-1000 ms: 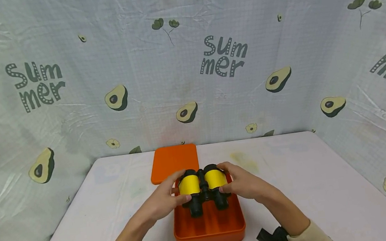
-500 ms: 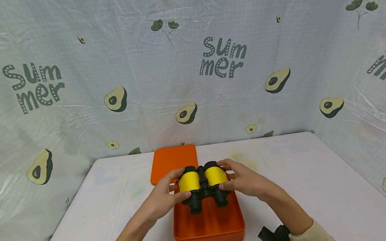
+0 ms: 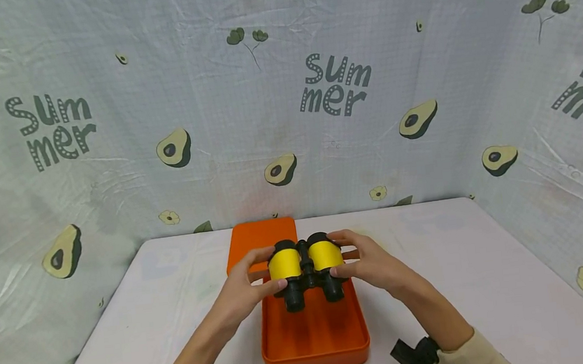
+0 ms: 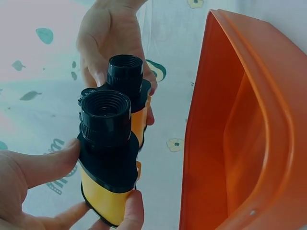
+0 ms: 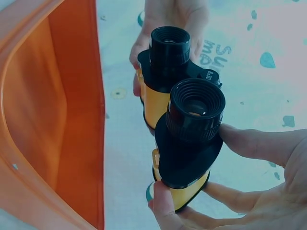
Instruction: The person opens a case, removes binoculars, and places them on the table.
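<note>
A pair of yellow and black binoculars (image 3: 307, 265) is held above the far part of an open orange box (image 3: 317, 362). My left hand (image 3: 245, 286) grips the left barrel, thumb near the eyepiece end and fingers around the side. On the other barrel, my right hand (image 3: 367, 259) has a matching grip. Both wrist views show the black eyepieces (image 4: 106, 108) and the yellow body (image 5: 156, 108), with the orange box wall (image 4: 240, 134) standing apart from them. In the head view the binoculars cover the box's far edge.
An orange lid (image 3: 265, 237) lies flat on the white table (image 3: 420, 263) behind the box. A pale curtain (image 3: 209, 96) printed with avocados and lettering hangs beyond the table and along its sides. Black straps (image 3: 416, 354) sit on both wrists.
Both hands have raised the binoculars, which shift upward in the head view, so more of the box's inside shows. The box and lid have stayed in place.
</note>
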`<state>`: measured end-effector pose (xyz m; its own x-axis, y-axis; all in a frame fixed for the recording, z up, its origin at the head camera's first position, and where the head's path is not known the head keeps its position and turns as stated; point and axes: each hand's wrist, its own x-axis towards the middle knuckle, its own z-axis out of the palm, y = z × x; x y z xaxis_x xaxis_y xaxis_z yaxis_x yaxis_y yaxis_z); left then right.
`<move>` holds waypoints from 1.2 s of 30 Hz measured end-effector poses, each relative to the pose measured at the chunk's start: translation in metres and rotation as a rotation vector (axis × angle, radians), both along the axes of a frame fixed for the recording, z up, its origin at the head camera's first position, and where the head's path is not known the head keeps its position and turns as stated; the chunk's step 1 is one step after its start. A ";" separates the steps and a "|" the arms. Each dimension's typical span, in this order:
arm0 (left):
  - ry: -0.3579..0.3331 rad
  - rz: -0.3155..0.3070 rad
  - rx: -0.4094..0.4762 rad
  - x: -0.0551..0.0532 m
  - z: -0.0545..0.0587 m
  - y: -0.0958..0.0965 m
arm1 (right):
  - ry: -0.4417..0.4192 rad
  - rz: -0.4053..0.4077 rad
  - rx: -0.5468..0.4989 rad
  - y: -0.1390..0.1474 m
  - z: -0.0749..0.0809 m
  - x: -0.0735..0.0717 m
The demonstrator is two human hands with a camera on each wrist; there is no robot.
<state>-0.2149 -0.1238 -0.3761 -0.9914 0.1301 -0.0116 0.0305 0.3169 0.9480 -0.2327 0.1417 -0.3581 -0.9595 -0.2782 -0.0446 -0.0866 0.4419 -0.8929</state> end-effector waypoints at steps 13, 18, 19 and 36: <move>0.027 0.014 0.013 -0.007 -0.003 0.000 | -0.004 0.016 -0.070 0.003 -0.003 -0.006; 0.037 0.009 0.014 -0.009 -0.004 -0.001 | -0.002 0.020 -0.080 0.003 -0.005 -0.009; 0.040 0.004 0.014 -0.010 -0.004 -0.001 | 0.000 0.019 -0.080 0.003 -0.005 -0.010; 0.045 -0.078 0.051 -0.046 0.009 0.010 | -0.016 0.038 -0.085 0.021 0.009 -0.035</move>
<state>-0.2607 -0.1142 -0.3672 -0.9777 0.2058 0.0415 0.0962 0.2635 0.9598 -0.2681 0.1631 -0.3489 -0.9476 -0.3175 -0.0349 -0.0868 0.3610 -0.9285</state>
